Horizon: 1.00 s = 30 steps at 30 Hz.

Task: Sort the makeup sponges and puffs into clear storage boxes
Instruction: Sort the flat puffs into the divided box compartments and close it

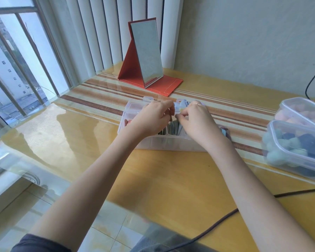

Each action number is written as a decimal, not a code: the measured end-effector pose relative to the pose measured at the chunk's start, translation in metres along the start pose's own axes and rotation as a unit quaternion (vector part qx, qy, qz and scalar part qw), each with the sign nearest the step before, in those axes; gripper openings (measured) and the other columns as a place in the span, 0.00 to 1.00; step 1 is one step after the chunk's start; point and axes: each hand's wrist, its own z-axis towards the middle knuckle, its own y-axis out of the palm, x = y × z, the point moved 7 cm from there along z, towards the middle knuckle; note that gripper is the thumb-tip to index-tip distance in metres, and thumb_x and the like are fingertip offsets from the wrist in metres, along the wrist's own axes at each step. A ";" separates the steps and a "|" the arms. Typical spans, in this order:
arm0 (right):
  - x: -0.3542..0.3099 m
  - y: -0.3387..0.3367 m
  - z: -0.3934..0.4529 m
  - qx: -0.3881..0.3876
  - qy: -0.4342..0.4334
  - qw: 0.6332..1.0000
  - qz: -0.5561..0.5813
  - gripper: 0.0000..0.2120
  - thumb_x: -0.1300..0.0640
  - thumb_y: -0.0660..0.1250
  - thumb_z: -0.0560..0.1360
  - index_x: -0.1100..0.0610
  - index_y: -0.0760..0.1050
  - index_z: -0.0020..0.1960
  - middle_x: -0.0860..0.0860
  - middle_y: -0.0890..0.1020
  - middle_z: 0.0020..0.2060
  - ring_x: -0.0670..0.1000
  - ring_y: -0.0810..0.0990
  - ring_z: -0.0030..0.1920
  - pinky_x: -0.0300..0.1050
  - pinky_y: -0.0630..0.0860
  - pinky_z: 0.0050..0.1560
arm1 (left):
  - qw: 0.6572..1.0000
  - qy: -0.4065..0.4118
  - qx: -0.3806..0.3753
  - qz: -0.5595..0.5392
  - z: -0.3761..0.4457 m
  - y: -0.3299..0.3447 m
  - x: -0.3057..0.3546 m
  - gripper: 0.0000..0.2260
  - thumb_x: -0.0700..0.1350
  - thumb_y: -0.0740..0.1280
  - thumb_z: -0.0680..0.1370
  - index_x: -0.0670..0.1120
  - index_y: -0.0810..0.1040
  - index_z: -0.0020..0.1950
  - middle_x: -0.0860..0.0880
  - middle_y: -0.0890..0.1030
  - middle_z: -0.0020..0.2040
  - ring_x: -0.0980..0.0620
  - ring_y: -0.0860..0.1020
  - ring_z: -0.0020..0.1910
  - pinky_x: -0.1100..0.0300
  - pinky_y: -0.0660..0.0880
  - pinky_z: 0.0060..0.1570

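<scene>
- A black cable [224, 220] trails across the yellow tabletop [171, 179] nearest you.
- Your left hand [150, 118] and right hand [196, 120] are over the clear divided box [164, 142], each grip curled on small sponges [173, 127]; exactly which, I cannot tell.
- Right: two lidded boxes [298, 148] of puffs.
- Beyond stands a red folding mirror [145, 53].

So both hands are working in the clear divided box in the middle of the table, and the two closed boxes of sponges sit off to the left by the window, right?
Not quite. The two closed boxes sit at the right edge of the table, away from the window, as the head view shows. The rest holds: the left hand and right hand are both over the clear divided box in the middle.
</scene>
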 end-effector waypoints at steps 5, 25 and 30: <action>-0.006 0.008 -0.002 -0.041 -0.016 0.999 0.010 0.14 0.51 0.62 0.80 0.57 0.84 0.48 0.57 0.74 0.52 0.57 0.72 0.55 0.54 0.72 0.54 | 0.999 -0.003 0.044 -0.019 -0.001 -0.008 0.001 0.14 0.29 0.54 0.70 0.40 0.76 0.47 0.45 0.83 0.41 0.47 0.79 0.42 0.52 0.76 0.45; -0.014 0.011 0.004 -0.199 -0.069 0.972 -0.100 0.16 0.44 0.69 0.71 0.44 0.77 0.58 0.52 0.67 0.55 0.54 0.63 0.66 0.59 0.64 0.66 | 0.982 -0.041 -0.175 -0.062 -0.013 0.003 -0.003 0.24 0.47 0.72 0.72 0.51 0.66 0.65 0.65 0.66 0.52 0.55 0.67 0.54 0.76 0.65 0.43; -0.010 0.011 0.002 -0.184 -0.072 0.979 -0.051 0.11 0.42 0.70 0.70 0.43 0.77 0.51 0.49 0.65 0.50 0.52 0.63 0.61 0.58 0.63 0.65 | 0.977 -0.042 -0.202 -0.061 -0.011 0.002 -0.007 0.27 0.51 0.72 0.73 0.53 0.65 0.68 0.63 0.66 0.54 0.58 0.67 0.54 0.75 0.64 0.45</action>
